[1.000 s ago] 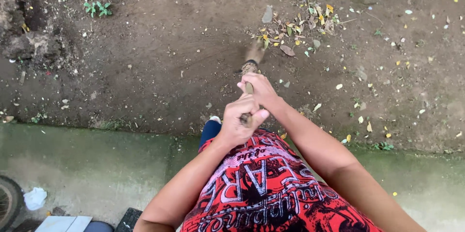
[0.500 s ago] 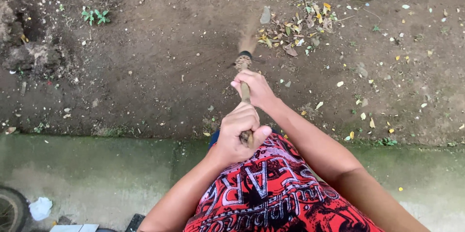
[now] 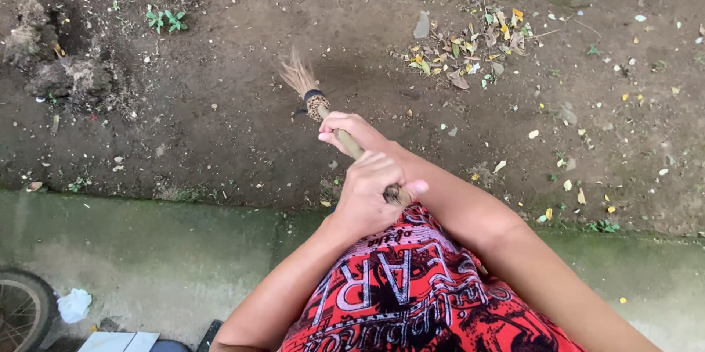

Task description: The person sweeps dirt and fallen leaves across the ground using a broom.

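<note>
I hold a straw broom with both hands over bare brown soil. My left hand is wrapped around the top end of its wooden handle, close to my red printed shirt. My right hand grips the handle lower down, just behind the bound neck of the bristles. The pale bristles fan out up and to the left, over the dirt. A small heap of dry yellow and brown leaves lies on the soil to the upper right of the broom.
A mossy concrete strip runs along the bottom, edging the soil. A wheel, a crumpled white scrap and flat tiles sit at bottom left. A dug hollow with clods is at upper left; scattered leaves dot the right.
The broom head has swung from near the leaf heap to the left, and both hands have turned with it. The view has shifted slightly.
</note>
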